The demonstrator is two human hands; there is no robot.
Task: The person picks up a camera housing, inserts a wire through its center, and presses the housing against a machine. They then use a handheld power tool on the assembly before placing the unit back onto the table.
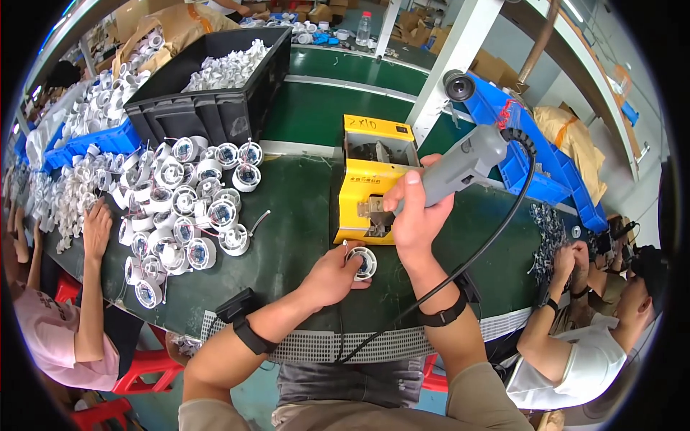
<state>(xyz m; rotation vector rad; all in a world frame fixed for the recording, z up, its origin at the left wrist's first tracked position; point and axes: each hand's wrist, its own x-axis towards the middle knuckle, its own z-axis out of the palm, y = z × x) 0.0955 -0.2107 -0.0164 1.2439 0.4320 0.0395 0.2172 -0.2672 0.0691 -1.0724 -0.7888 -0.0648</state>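
My left hand (pixel 327 276) grips a round white plastic housing (pixel 370 262) just above the green tabletop. A thin wire stands up from the housing. Wrapped in my right hand (pixel 420 226) is a grey electric screwdriver (pixel 463 165), tilted with its body up to the right and a black cable looping down toward me. Its tip end points at the metal front outlet of a yellow screw feeder (pixel 356 179); my fingers hide the tip, so contact cannot be told. Left of the feeder lie several similar white housings (pixel 185 201) with circuit boards and wires.
A black crate (pixel 190 115) of small white parts stands behind the housings. Blue bins (pixel 528 169) and a white post (pixel 454 57) are beyond the feeder. Co-workers' hands handle parts at left (pixel 97 230) and right (pixel 568 262). A grey perforated strip (pixel 302 347) lines the near edge.
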